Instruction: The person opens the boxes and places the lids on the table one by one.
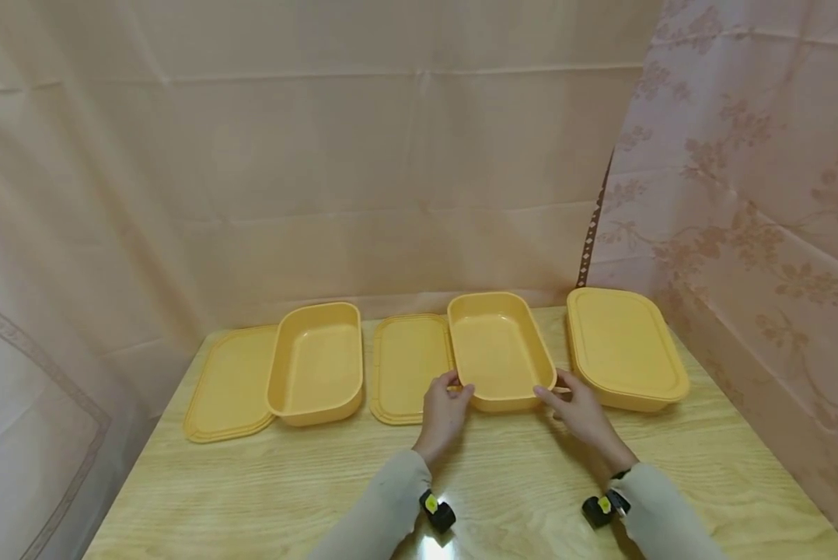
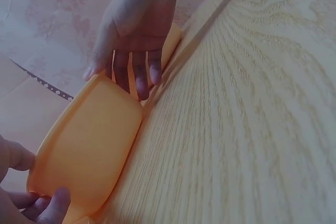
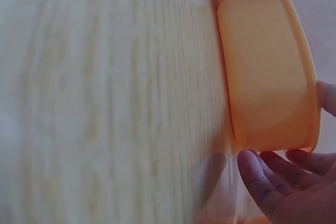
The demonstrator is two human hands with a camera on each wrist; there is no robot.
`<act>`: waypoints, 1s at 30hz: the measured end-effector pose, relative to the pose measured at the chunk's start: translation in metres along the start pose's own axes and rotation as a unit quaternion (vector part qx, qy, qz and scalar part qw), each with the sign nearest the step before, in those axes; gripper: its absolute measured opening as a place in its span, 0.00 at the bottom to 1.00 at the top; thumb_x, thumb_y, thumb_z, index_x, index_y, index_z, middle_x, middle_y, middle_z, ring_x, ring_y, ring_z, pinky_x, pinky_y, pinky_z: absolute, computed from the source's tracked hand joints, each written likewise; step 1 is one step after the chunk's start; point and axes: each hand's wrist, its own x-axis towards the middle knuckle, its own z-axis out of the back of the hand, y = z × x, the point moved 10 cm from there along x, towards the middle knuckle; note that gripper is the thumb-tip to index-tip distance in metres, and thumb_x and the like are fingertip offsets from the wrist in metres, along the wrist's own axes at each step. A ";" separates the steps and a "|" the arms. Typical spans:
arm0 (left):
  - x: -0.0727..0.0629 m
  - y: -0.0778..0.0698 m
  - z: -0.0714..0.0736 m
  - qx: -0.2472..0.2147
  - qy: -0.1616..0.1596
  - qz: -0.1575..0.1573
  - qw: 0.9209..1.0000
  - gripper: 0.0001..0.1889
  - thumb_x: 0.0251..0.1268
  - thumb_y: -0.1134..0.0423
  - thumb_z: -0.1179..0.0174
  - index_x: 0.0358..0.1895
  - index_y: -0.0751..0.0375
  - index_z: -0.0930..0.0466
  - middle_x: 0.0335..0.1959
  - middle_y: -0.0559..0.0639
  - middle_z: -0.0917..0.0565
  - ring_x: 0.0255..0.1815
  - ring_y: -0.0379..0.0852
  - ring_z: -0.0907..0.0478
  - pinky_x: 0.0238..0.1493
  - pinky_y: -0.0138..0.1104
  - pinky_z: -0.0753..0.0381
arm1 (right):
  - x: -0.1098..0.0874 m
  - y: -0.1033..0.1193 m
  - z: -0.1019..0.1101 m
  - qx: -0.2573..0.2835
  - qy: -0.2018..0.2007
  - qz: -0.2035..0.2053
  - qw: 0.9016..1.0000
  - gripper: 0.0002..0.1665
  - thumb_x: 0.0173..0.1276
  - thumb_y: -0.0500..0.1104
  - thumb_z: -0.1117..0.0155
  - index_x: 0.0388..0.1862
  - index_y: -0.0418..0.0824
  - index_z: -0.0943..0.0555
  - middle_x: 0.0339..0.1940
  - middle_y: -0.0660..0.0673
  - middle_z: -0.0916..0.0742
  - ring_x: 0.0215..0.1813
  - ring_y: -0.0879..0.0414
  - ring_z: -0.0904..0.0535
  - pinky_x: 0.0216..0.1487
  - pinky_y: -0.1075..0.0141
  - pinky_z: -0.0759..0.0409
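Observation:
A yellow rectangular food container [image 1: 503, 354], uncovered, sits at the back of the table. My left hand [image 1: 445, 416] pinches its near left corner, thumb at the rim. At the near right corner my right hand [image 1: 587, 416] pinches the rim, thumb on top and fingers outside. Both wrist views show the container's near wall [image 2: 97, 142] between the two hands, its base close to the tabletop. A flat yellow lid [image 1: 406, 369] lies just left of it, partly covered along its right edge. To the right, near my right hand, stands a lidded yellow container [image 1: 625, 346].
Farther left, another uncovered yellow container [image 1: 319, 362] overlaps the edge of a second flat lid [image 1: 226, 385]. Light wood tabletop [image 1: 265, 498] extends toward me. A beige cloth [image 1: 307, 179] hangs behind, and a floral cloth [image 1: 762, 233] hangs on the right.

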 end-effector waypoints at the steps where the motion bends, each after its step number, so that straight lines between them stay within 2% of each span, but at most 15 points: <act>1: 0.000 0.000 0.001 0.001 -0.002 0.001 1.000 0.23 0.65 0.64 0.38 0.58 0.76 0.26 0.48 0.61 0.20 0.41 0.47 0.19 0.38 0.30 0.20 | 0.000 0.000 -0.001 0.000 0.004 0.000 1.000 0.36 0.73 0.53 0.42 0.70 0.33 0.36 0.57 0.31 0.21 0.48 0.51 0.18 0.39 0.65 0.18; 6: -0.002 0.002 0.006 0.007 -0.006 0.011 1.000 0.22 0.66 0.64 0.39 0.59 0.75 0.27 0.48 0.61 0.21 0.43 0.47 0.19 0.39 0.32 0.19 | 0.002 0.002 -0.007 0.008 0.015 -0.006 1.000 0.37 0.72 0.53 0.42 0.71 0.33 0.36 0.59 0.29 0.23 0.50 0.47 0.18 0.40 0.64 0.18; 13: -0.004 0.000 0.014 0.013 -0.016 0.017 1.000 0.22 0.66 0.65 0.40 0.58 0.76 0.27 0.47 0.62 0.21 0.40 0.47 0.20 0.37 0.31 0.20 | 0.004 0.003 -0.015 0.009 0.019 -0.016 1.000 0.39 0.72 0.54 0.42 0.73 0.34 0.39 0.63 0.28 0.25 0.55 0.42 0.19 0.42 0.61 0.17; 24: -0.006 0.005 0.022 0.022 -0.023 0.029 0.999 0.21 0.67 0.65 0.42 0.60 0.74 0.28 0.51 0.62 0.21 0.42 0.48 0.20 0.38 0.33 0.21 | 0.006 0.006 -0.021 0.002 0.018 -0.013 1.000 0.37 0.71 0.52 0.40 0.71 0.34 0.36 0.61 0.29 0.24 0.52 0.45 0.18 0.38 0.65 0.18; 30: -0.006 0.005 0.025 0.017 -0.005 0.031 0.999 0.23 0.69 0.63 0.44 0.62 0.74 0.31 0.53 0.63 0.22 0.44 0.47 0.22 0.40 0.32 0.22 | 0.005 0.010 -0.025 0.010 0.019 -0.017 1.000 0.38 0.71 0.53 0.39 0.71 0.33 0.37 0.61 0.29 0.24 0.50 0.47 0.18 0.38 0.66 0.18</act>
